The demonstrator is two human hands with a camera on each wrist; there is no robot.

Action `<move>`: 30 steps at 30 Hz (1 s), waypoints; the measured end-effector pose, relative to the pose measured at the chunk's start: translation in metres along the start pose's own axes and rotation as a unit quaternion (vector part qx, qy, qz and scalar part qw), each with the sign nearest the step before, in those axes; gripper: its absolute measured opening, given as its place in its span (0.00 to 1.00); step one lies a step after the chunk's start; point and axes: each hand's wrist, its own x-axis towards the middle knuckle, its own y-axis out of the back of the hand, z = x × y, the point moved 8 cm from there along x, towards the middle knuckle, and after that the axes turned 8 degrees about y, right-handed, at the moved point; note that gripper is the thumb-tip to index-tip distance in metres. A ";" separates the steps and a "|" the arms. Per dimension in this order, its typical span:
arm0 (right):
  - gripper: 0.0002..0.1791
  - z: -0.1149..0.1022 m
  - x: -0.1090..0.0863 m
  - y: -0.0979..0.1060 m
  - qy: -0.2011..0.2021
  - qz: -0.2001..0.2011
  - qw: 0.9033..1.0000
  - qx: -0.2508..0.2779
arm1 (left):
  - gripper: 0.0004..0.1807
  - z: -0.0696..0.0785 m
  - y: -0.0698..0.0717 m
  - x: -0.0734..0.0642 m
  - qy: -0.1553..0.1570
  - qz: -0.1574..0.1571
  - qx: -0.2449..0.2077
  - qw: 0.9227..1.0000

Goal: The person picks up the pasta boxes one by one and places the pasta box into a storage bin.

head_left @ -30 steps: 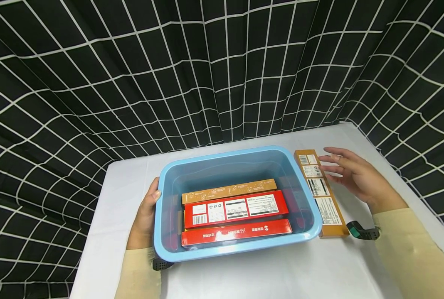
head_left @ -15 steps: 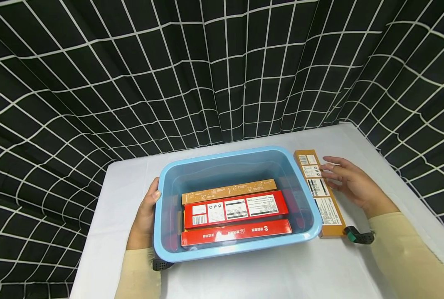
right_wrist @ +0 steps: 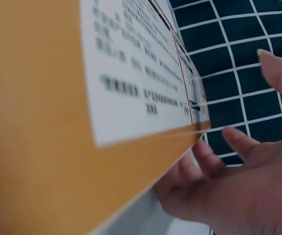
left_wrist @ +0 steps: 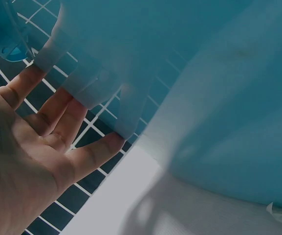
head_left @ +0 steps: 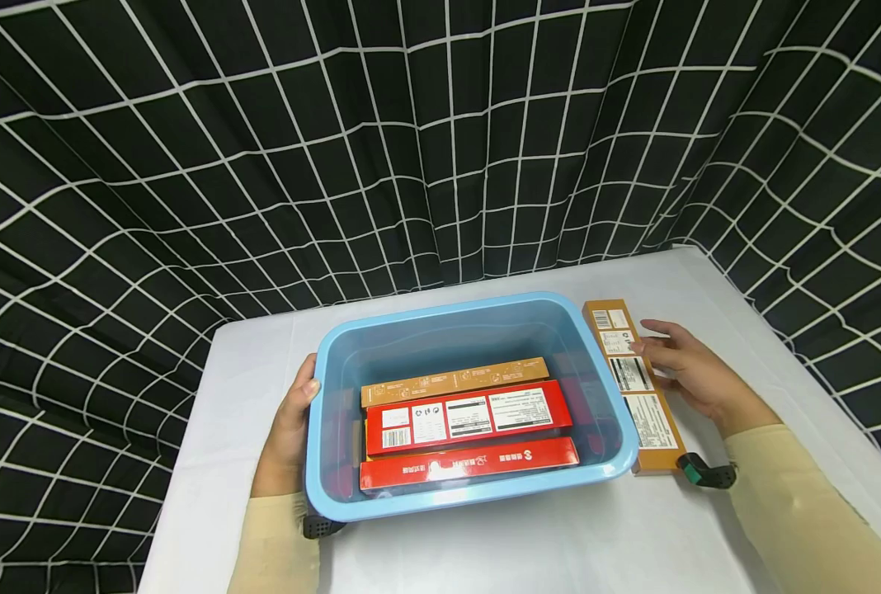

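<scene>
In the head view, a light blue plastic bin [head_left: 478, 309] stands mid-table with several long cartons in it: a brown one [head_left: 455, 381] at the back, a red one with white labels [head_left: 470, 417] and another red one [head_left: 470, 464] in front. My left hand [head_left: 290, 417] holds the bin's left side, thumb at the rim; in the left wrist view its fingers lie against the bluish wall. Right of the bin lies an orange-brown carton [head_left: 643, 458] with white labels. My right hand [head_left: 696, 371] is at that carton's right edge, fingers loosely bent; some fingertips appear to touch the edge in the right wrist view.
A white cloth covers the table [head_left: 530, 544]. Black curtain with a white grid [head_left: 440, 165] hangs behind and along both sides. The loose carton lies close beside the bin's right wall.
My right hand has moved slightly left and toward me, closer to the loose carton's right edge. The left hand, bin and cartons stay in place.
</scene>
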 end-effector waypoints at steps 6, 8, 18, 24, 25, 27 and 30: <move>0.57 0.001 0.001 -0.006 -0.019 -0.004 0.999 -0.030 | 0.31 -0.001 0.001 0.000 -0.001 0.004 0.004 1.000; 0.60 0.001 0.001 -0.008 -0.024 0.000 0.999 -0.046 | 0.31 -0.001 0.001 0.000 -0.001 0.005 0.004 1.000; 0.62 0.000 0.001 -0.014 -0.082 0.034 0.986 -0.140 | 0.31 -0.001 -0.001 0.000 -0.002 -0.003 0.001 1.000; 0.59 -0.004 0.000 -0.016 -0.096 0.034 0.980 -0.173 | 0.30 0.001 -0.001 0.000 -0.007 -0.006 -0.001 1.000; 0.59 -0.004 0.001 -0.016 -0.097 0.033 0.980 -0.171 | 0.30 0.001 0.000 0.000 -0.008 -0.005 0.000 1.000; 0.59 -0.004 0.001 -0.018 -0.100 0.028 0.981 -0.164 | 0.30 0.001 0.000 0.000 -0.008 -0.003 0.001 1.000; 0.57 -0.003 0.002 -0.020 -0.102 0.020 0.987 -0.126 | 0.30 0.000 0.001 0.000 -0.006 0.001 0.003 1.000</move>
